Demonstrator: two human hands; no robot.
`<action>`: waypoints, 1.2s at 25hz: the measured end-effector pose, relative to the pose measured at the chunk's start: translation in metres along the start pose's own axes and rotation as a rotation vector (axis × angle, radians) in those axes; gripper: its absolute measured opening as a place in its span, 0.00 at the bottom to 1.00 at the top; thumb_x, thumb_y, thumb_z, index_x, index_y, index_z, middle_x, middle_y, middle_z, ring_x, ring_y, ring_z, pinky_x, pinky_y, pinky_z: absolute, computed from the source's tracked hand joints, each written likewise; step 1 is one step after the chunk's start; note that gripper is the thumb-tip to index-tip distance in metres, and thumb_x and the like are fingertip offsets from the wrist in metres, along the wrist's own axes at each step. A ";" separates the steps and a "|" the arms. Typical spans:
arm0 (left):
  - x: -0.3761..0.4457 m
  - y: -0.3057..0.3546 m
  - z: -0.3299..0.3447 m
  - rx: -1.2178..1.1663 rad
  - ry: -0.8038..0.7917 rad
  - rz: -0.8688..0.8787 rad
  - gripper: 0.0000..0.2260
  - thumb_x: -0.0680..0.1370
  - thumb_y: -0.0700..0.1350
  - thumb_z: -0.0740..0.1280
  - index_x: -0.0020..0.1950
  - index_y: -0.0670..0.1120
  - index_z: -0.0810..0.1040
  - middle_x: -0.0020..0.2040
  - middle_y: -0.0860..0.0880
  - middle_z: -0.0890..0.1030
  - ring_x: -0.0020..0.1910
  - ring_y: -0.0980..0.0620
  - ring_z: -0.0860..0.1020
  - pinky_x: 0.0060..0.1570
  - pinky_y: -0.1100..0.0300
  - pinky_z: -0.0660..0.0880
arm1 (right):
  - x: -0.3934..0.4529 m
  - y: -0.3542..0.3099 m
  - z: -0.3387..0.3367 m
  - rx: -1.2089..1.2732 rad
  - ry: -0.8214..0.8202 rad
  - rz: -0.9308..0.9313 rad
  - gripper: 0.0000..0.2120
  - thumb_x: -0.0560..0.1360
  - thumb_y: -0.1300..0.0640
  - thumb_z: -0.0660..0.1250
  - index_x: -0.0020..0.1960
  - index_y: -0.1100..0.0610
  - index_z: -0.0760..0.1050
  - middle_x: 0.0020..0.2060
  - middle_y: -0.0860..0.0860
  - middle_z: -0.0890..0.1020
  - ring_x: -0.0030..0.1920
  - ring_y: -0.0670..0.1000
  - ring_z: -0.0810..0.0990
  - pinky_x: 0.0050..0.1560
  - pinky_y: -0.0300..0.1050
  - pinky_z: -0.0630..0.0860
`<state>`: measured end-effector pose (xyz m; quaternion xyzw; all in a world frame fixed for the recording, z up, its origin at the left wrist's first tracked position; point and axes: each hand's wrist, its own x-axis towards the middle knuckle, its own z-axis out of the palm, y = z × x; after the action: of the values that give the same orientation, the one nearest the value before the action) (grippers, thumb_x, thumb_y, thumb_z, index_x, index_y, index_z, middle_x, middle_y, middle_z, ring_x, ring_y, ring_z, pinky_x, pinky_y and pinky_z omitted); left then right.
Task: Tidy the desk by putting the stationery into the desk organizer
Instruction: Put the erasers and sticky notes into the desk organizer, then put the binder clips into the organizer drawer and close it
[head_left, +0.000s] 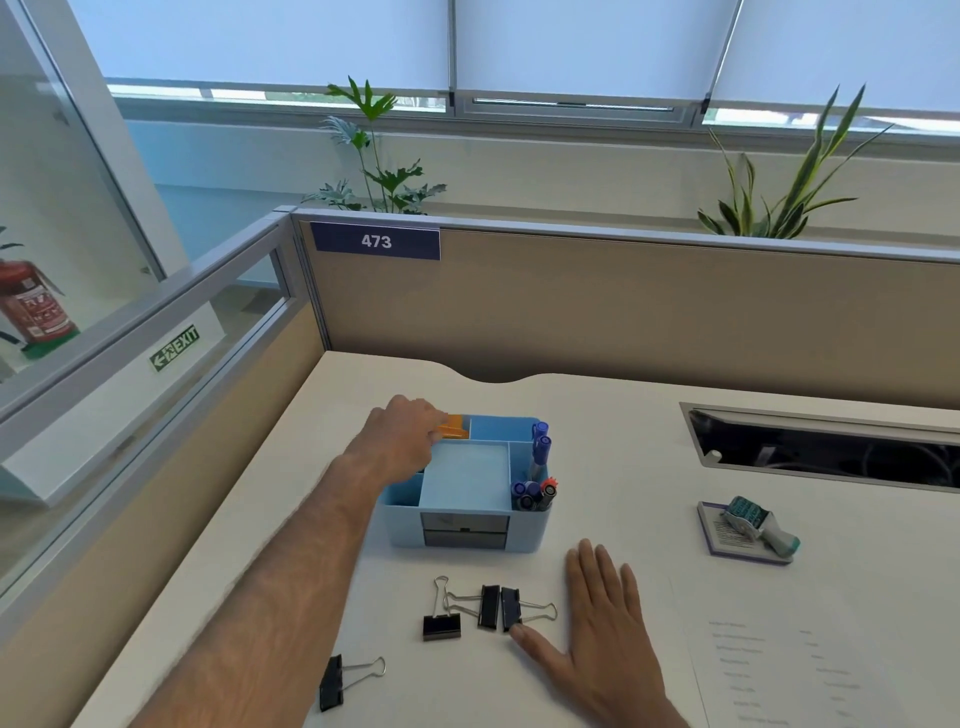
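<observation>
Boxy blue plastic organizer (464, 499) holding capped markers (535, 478); left hand (408, 434) pinching orange block (453, 426) inside; right hand (602, 618) flat before it.

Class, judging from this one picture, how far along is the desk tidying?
Done: markers stand in the blue organizer. In hand: the left hand is at an orange item in a back compartment. Left: four binder clips by the flat right hand, and the stamp on its pad.

A left hand (402, 436) holds an orange item (453, 427) over the back-left compartment of a light-blue plastic desk organizer (524, 535), while the right hand (605, 623) lies flat on the white desk (623, 452), thumb touching one of four black binder clips (511, 609).
</observation>
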<state>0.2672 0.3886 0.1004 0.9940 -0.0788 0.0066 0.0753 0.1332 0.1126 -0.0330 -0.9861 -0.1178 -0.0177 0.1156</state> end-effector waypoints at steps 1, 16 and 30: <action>-0.008 0.004 0.000 -0.030 0.158 0.022 0.12 0.81 0.47 0.64 0.64 0.50 0.77 0.59 0.48 0.79 0.55 0.46 0.74 0.53 0.48 0.74 | 0.000 0.000 0.000 0.005 0.005 0.000 0.54 0.68 0.20 0.48 0.77 0.61 0.55 0.78 0.55 0.54 0.78 0.55 0.48 0.74 0.56 0.44; -0.110 0.044 0.074 -0.026 0.271 0.130 0.14 0.73 0.58 0.67 0.53 0.53 0.82 0.38 0.53 0.85 0.37 0.50 0.83 0.36 0.56 0.81 | -0.005 0.007 -0.003 0.085 0.167 -0.267 0.17 0.75 0.43 0.63 0.61 0.48 0.75 0.59 0.44 0.78 0.64 0.50 0.73 0.71 0.56 0.55; -0.134 0.049 0.082 -0.025 0.243 0.076 0.05 0.71 0.50 0.70 0.37 0.50 0.81 0.28 0.53 0.81 0.25 0.49 0.78 0.24 0.59 0.75 | -0.003 0.017 -0.003 0.265 0.216 -0.278 0.04 0.72 0.54 0.71 0.44 0.47 0.76 0.42 0.40 0.77 0.48 0.43 0.72 0.64 0.50 0.63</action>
<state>0.1275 0.3490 0.0235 0.9812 -0.1066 0.1286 0.0965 0.1343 0.0957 -0.0340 -0.9290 -0.2408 -0.1232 0.2526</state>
